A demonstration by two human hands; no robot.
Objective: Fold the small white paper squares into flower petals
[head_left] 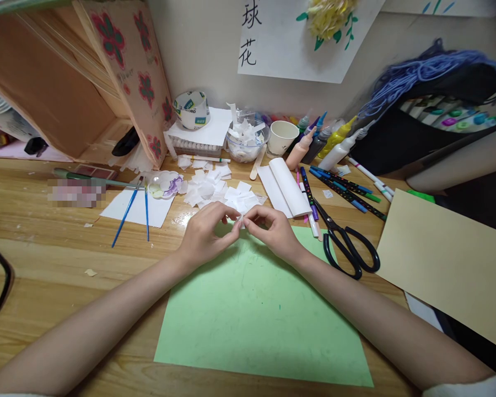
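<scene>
My left hand [210, 234] and my right hand [271, 230] meet over the far edge of a green sheet of paper [248, 320]. Between their fingertips is a small piece of white paper [241, 218], mostly covered by the fingers. Both hands pinch it with thumb and forefinger closed. Just beyond the fingers lies a loose pile of white paper pieces [209, 186] on the wooden table. Black-handled scissors [343, 242] lie to the right of my right hand, partly over the green sheet's corner.
Two blue paintbrushes [127, 218] and a paint palette [163, 184] lie left. Behind stand a bowl of paper scraps [248, 140], a paper cup [282, 138] and paint bottles [301, 149]. A rolled white sheet [289, 187], markers [343, 187] and a yellowish board [450, 259] are right.
</scene>
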